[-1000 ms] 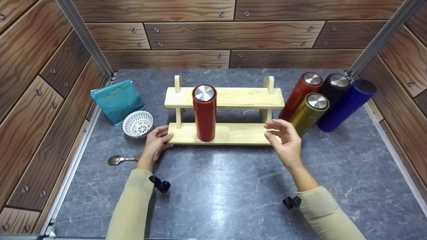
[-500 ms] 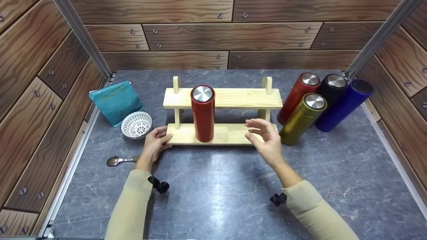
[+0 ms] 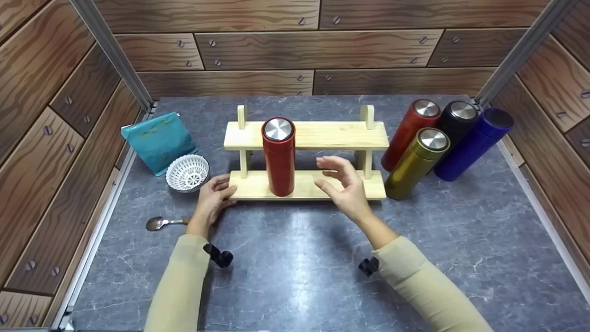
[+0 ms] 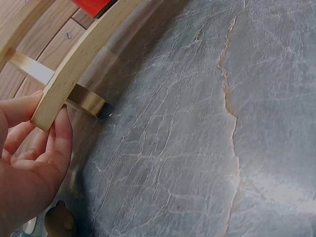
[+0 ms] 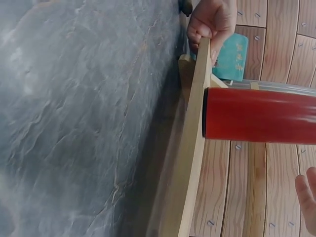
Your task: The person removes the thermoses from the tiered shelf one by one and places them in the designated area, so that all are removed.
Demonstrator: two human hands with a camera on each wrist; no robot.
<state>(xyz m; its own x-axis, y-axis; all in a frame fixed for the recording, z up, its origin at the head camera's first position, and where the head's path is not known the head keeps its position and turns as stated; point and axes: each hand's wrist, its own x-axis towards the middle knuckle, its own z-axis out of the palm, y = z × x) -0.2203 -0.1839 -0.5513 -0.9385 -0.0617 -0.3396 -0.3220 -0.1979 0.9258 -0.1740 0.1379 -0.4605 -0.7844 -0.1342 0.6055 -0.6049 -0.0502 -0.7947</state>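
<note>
A staged tabletop test booth rather than a lived-in room: printed wood-plank panels (image 3: 258,50) with drawn screw heads wall in three sides, held by bare aluminium corner posts (image 3: 108,48). A grey marble-pattern surface (image 3: 295,258) serves as the floor of the enclosure.

Pale, matt wooden rack (image 3: 322,136); glossy red flask (image 3: 279,159) with brushed-metal cap; polished grey marble tabletop (image 3: 299,258).
</note>
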